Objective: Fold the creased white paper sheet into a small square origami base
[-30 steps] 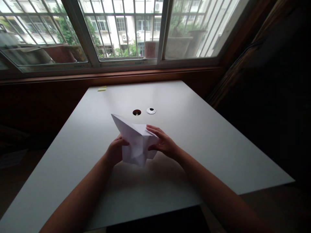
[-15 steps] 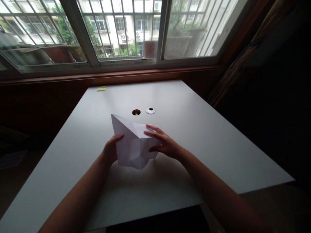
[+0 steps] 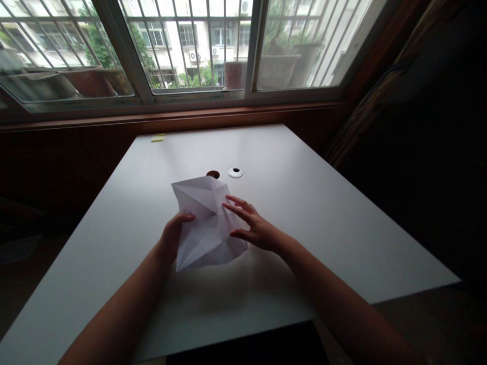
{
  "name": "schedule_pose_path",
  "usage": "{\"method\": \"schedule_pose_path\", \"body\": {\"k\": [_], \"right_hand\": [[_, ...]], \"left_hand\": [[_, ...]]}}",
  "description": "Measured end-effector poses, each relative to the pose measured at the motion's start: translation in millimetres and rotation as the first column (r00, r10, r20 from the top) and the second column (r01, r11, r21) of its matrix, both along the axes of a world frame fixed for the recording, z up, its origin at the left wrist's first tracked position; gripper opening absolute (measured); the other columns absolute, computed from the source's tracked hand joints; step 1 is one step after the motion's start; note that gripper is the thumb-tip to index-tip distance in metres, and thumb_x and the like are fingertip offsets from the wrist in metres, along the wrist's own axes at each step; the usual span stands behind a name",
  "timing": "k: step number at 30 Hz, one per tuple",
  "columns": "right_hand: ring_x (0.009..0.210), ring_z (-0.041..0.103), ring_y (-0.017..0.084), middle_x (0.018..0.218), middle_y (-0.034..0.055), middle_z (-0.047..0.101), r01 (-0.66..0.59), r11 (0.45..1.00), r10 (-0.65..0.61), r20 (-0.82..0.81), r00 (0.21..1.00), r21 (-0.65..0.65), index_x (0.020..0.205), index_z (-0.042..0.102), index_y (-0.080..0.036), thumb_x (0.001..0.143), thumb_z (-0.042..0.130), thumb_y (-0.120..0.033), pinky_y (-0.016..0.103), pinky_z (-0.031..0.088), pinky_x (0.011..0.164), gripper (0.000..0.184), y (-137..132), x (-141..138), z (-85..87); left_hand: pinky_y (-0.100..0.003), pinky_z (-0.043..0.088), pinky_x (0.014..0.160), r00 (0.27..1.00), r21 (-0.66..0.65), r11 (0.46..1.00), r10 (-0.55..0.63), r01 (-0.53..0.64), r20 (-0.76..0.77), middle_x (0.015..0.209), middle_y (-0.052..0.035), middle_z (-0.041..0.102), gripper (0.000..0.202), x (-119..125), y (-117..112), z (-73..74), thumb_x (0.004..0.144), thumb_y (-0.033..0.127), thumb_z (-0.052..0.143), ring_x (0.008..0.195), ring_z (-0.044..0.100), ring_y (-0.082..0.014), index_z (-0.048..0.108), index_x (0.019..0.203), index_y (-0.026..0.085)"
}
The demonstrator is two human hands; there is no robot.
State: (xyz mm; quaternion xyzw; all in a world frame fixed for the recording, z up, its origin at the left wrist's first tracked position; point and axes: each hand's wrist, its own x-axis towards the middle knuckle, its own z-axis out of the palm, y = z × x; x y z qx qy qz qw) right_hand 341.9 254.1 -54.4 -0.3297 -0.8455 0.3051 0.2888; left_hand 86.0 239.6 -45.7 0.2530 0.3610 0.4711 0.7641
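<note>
Where the creased paper sheet [image 3: 207, 228] lies: near side of cable hole [image 3: 213, 173], far edge covering part of hole in view; looks lifted off white tabletop [image 3: 327, 223], but can't see if any part touches.
L hand [image 3: 172, 234]: near-left of hole; closed on sheet's L edge, thumb over the upper face, fingers out of sight behind; prob. the main hold.
R hand [image 3: 261, 230]: near-right of hole; open, fingers & thumb spread over sheet's R part; can't tell if tips press or just hover.
Sheet vs. hands: btwn the two, running R from L grip & reaching under R fingertips; L hand the nearer, being the one clearly in contact.
Long axis: can't tell, sheet being tilted & buckled; creases run from both L corners twd mid.
Grommet cover [image 3: 235, 175]: just R of hole, apart from sheet & R fingertips.
Yellow strips [image 3: 158, 137]: beyond hole, well off to L, tape by the look.
</note>
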Motion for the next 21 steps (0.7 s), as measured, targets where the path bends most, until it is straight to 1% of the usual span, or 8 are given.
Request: {"method": "schedule_pose_path", "body": {"k": [4, 6, 10, 12, 14, 16, 18, 21], "right_hand": [[0.146, 0.023, 0.032, 0.160, 0.0035, 0.022, 0.028, 0.999, -0.027, -0.030, 0.999, 0.038, 0.150, 0.026, -0.041, 0.082, 0.067, -0.054, 0.058, 0.027, 0.115, 0.081, 0.1, -3.5, -2.8], [0.146, 0.022, 0.032, 0.161, 0.0032, 0.020, 0.027, 0.998, -0.024, -0.048, 0.999, 0.059, 0.151, 0.024, -0.042, 0.079, 0.070, -0.055, 0.058, 0.026, 0.116, 0.086, -0.1, -5.0, -3.4], [0.147, 0.021, 0.033, 0.161, 0.0036, 0.017, 0.009, 0.996, -0.001, -0.097, 0.995, 0.085, 0.151, 0.022, -0.043, 0.073, 0.076, -0.053, 0.059, 0.028, 0.115, 0.096, -0.8, -7.8, -4.3], [0.146, 0.021, 0.034, 0.162, 0.0035, 0.016, 0.006, 0.997, 0.005, -0.145, 0.989, 0.072, 0.150, 0.022, -0.044, 0.069, 0.079, -0.051, 0.060, 0.032, 0.113, 0.100, -1.1, -8.8, -4.8], [0.146, 0.022, 0.034, 0.162, 0.0038, 0.014, -0.009, 0.999, 0.016, -0.193, 0.981, 0.037, 0.150, 0.022, -0.045, 0.067, 0.082, -0.049, 0.059, 0.041, 0.108, 0.103, -1.4, -9.4, -5.4], [0.145, 0.023, 0.035, 0.161, 0.0042, 0.013, -0.031, 1.000, 0.030, -0.230, 0.973, 0.001, 0.150, 0.021, -0.046, 0.065, 0.083, -0.047, 0.055, 0.050, 0.099, 0.105, -1.7, -9.8, -6.0], [0.145, 0.023, 0.035, 0.161, 0.0040, 0.012, -0.048, 0.998, 0.039, -0.257, 0.966, -0.028, 0.150, 0.021, -0.047, 0.064, 0.084, -0.046, 0.049, 0.056, 0.092, 0.107, -1.9, -10.1, -7.0], [0.143, 0.025, 0.036, 0.162, 0.0033, 0.010, -0.047, 0.996, 0.021, -0.294, 0.956, -0.081, 0.149, 0.021, -0.049, 0.059, 0.087, -0.047, 0.045, 0.059, 0.087, 0.112, -2.0, -10.5, -9.0]], "left_hand": [[-0.047, 0.056, 0.084, 0.998, -0.009, 0.999, -0.046, 0.046, 0.035, 0.102, -0.0112, 0.074, 0.052, -1.9, 1.9, -2.3, 0.070, 0.021, 0.059, 0.093, 0.070, -0.0329, 0.063, 0.121, 0.012], [-0.046, 0.055, 0.085, 0.997, -0.003, 0.998, -0.067, 0.067, 0.046, 0.104, -0.0124, 0.073, 0.051, -2.0, 2.6, -3.0, 0.071, 0.022, 0.059, 0.095, 0.070, -0.0334, 0.062, 0.121, 0.011], [-0.043, 0.054, 0.087, 0.995, 0.062, 0.996, -0.074, 0.071, 0.063, 0.111, -0.0142, 0.071, 0.052, 0.7, 3.0, -3.0, 0.075, 0.022, 0.060, 0.097, 0.069, -0.0321, 0.058, 0.125, 0.010], [-0.041, 0.055, 0.084, 0.997, 0.104, 0.993, -0.063, 0.059, 0.035, 0.115, -0.0127, 0.069, 0.056, 2.5, 3.1, -3.2, 0.075, 0.019, 0.062, 0.096, 0.069, -0.0308, 0.054, 0.130, 0.014], [-0.039, 0.055, 0.080, 0.999, 0.143, 0.989, -0.042, 0.043, -0.008, 0.117, -0.0115, 0.068, 0.063, 4.2, 3.5, -4.3, 0.073, 0.017, 0.065, 0.094, 0.069, -0.0295, 0.050, 0.134, 0.018], [-0.038, 0.056, 0.079, 0.999, 0.173, 0.985, -0.014, 0.021, -0.042, 0.119, -0.0111, 0.066, 0.072, 6.4, 4.1, -6.5, 0.072, 0.016, 0.069, 0.091, 0.070, -0.0278, 0.043, 0.139, 0.022], [-0.039, 0.055, 0.081, 0.997, 0.192, 0.981, 0.024, -0.009, -0.078, 0.120, -0.0105, 0.065, 0.084, 9.3, 4.9, -9.0, 0.071, 0.016, 0.073, 0.091, 0.069, -0.0263, 0.034, 0.145, 0.028], [-0.038, 0.052, 0.091, 0.985, 0.243, 0.967, 0.115, -0.081, -0.130, 0.126, -0.0081, 0.060, 0.103, 15.6, 5.7, -11.4, 0.071, 0.014, 0.077, 0.106, 0.065, -0.0244, 0.016, 0.150, 0.039]]}}
